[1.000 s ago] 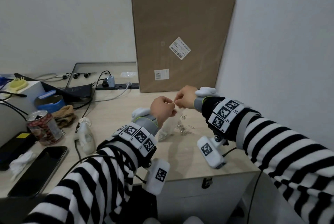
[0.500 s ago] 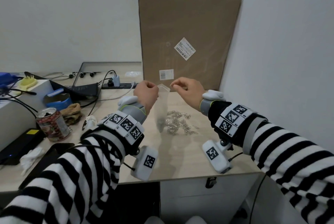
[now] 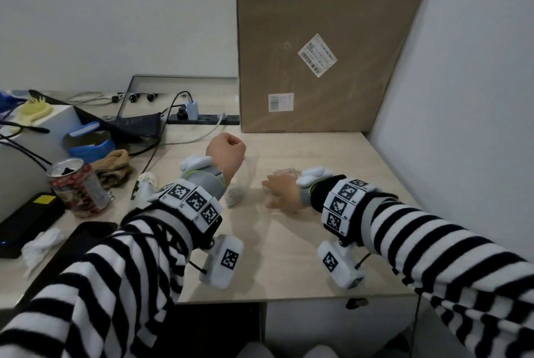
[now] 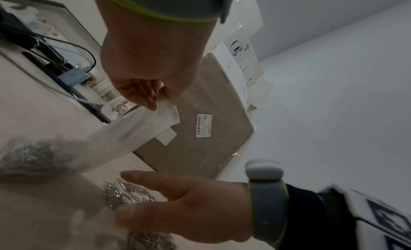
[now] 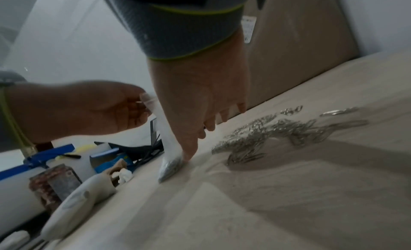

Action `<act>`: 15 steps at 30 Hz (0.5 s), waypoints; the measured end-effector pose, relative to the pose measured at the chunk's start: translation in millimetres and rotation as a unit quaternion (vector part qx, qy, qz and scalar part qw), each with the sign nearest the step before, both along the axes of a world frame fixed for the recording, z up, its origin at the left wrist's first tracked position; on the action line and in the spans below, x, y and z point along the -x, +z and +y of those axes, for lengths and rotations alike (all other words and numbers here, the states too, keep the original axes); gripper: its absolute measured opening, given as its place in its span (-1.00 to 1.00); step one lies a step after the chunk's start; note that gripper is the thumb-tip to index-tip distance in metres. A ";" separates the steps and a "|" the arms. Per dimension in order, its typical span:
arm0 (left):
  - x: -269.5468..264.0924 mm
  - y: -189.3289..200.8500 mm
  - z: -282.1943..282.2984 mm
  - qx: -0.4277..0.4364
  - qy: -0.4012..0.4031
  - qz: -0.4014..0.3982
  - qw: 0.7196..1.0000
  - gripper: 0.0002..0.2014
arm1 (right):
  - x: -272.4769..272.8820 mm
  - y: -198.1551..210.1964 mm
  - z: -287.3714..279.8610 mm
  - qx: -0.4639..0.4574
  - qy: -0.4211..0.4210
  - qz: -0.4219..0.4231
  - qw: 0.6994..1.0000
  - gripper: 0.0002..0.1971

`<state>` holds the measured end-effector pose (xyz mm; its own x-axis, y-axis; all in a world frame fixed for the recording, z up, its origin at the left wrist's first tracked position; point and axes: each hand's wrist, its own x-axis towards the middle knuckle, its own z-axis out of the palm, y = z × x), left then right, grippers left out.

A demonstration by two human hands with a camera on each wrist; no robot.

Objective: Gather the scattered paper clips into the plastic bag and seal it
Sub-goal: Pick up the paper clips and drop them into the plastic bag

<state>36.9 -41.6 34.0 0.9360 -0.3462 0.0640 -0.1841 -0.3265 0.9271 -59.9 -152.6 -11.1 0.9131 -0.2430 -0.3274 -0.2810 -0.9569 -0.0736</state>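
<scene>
My left hand (image 4: 142,64) pinches the top edge of the plastic bag (image 4: 138,129) between thumb and curled fingers, and I hold it up so the bag hangs down from them with its bottom resting on the desk (image 3: 332,152). The bag is clear and thin; a dark clump of clips already fills its lower end, straight below my left fingers. My right hand (image 3: 281,191) is low over the desk with its fingers stretched out and loosely spread, holding nothing; in the right wrist view one fingertip (image 5: 191,155) comes down right beside the bag's full bottom, and I cannot tell whether it touches the plastic. The loose paper clips (image 5: 275,130) lie in a shiny heap on the desk just beyond my right fingers, apart from the bag.

Further out, past both hands, a big cardboard box (image 3: 326,40) stands upright against the wall. Off to the left of my left hand sit a drink can (image 3: 76,187), a brown cloth (image 3: 114,165), a blue tub (image 3: 92,146), cables running to a power strip (image 3: 202,118) and a dark phone (image 3: 72,248).
</scene>
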 end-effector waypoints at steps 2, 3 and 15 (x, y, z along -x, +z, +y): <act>-1.9 -6.5 -6.0 0.000 -0.009 -0.002 1.000 -0.86 | -11.0 -7.0 4.9 0.002 0.005 0.008 1.000 -0.36; -4.0 -10.4 -9.5 0.001 -0.011 -0.001 1.000 -0.86 | -17.8 -12.3 5.6 0.002 0.011 0.005 1.000 -0.37; -24.0 -60.9 -22.6 -0.032 -0.041 0.072 0.996 -0.80 | 17.4 -39.6 -43.6 0.001 -0.026 0.040 0.999 -0.23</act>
<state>60.9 -64.2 -26.9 0.9022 -0.4213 -0.0925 -0.0800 -0.3742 0.9239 -77.3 -196.2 -50.7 0.8699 -0.2901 -0.3989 -0.3349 -0.9411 -0.0460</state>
